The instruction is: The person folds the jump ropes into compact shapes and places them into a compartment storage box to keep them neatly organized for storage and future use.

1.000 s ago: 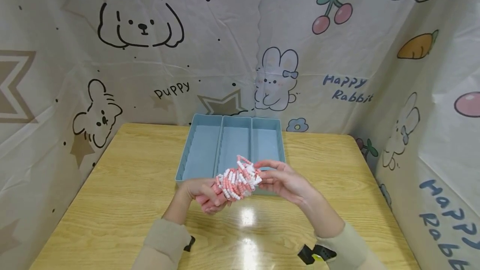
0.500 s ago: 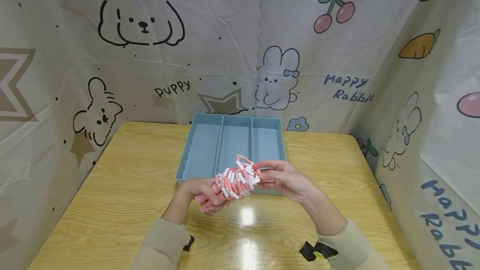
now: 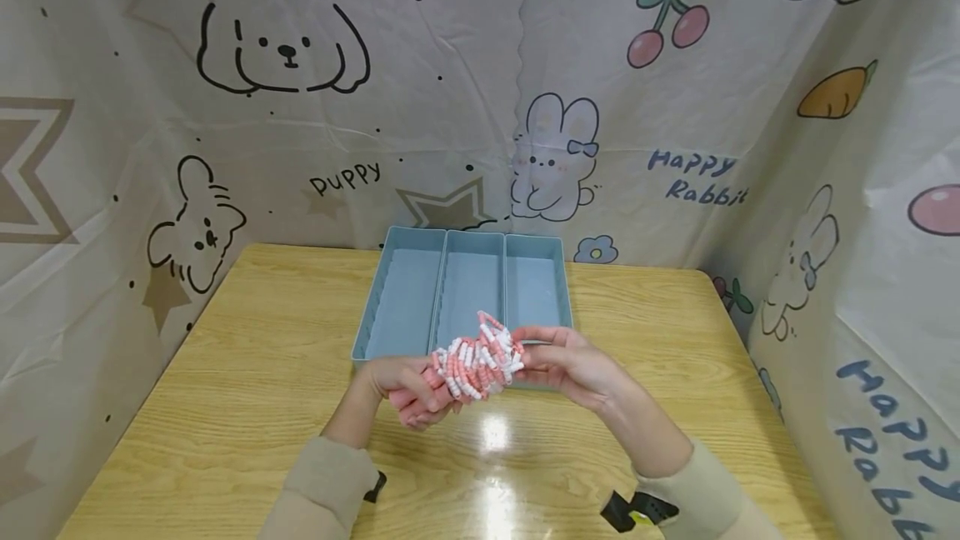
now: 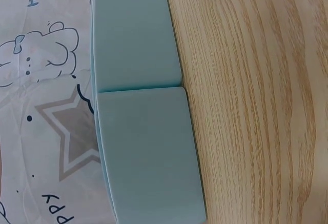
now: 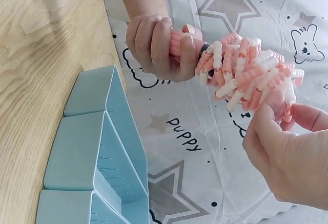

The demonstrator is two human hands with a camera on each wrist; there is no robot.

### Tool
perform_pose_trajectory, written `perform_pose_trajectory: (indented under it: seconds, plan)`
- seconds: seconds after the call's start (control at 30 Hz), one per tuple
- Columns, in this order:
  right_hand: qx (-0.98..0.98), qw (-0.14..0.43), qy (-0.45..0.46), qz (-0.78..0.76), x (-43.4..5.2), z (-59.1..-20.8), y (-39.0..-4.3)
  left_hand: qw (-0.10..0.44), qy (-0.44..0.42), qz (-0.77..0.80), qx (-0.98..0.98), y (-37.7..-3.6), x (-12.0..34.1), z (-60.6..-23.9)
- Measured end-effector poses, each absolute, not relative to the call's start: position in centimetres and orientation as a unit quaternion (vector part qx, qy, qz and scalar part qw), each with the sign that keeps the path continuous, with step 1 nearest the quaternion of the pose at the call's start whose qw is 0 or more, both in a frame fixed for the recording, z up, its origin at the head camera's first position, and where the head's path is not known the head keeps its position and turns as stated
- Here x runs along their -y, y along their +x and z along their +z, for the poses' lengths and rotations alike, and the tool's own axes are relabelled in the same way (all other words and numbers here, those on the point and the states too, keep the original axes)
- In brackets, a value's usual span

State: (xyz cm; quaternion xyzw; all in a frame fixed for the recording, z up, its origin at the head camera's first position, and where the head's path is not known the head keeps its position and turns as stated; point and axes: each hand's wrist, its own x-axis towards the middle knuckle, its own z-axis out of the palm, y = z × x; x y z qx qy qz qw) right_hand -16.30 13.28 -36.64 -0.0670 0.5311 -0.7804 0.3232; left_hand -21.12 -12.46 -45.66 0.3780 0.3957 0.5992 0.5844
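Observation:
A beaded jump rope (image 3: pixel 474 367), pink and white, is bundled up in the air over the table in the head view. My left hand (image 3: pixel 405 383) grips its ribbed pink handles (image 5: pixel 179 47). At the bundle's other end my right hand (image 3: pixel 572 367) pinches the beads between thumb and fingers. In the right wrist view the looped beads (image 5: pixel 243 75) lie wrapped around the bundle, with a bit of black showing beside the left hand's fingers. Neither hand nor the rope appears in the left wrist view.
Behind the hands a blue tray (image 3: pixel 437 290) with three long compartments stands on the wooden table (image 3: pixel 285 332). Its outer side (image 4: pixel 148 152) faces the left wrist camera. A printed cloth (image 3: pixel 450 48) hangs behind the table and along its sides.
Both hands stay in almost the same place. The right hand and the upper end of the bundle shift very slightly.

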Motion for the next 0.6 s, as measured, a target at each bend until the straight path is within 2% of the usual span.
perform_pose_trajectory:
  seconds: [0.4, 0.5, 0.6]
  plan:
    - [-0.389, 0.358, -0.030, -0.848, -13.3, -37.7, -16.9, 0.580, 0.374, 0.610, -0.390, -20.7, 12.1, -44.5]
    - [-0.415, 0.343, -0.060, -0.841, -13.3, -38.1, -17.0, 0.578, 0.368, 0.616, -0.389, -20.7, 12.0, -44.5]
    - [-0.482, 0.304, -0.116, -0.813, -13.5, -38.4, -17.3, 0.580, 0.370, 0.619, -0.379, -20.7, 11.9, -44.5]
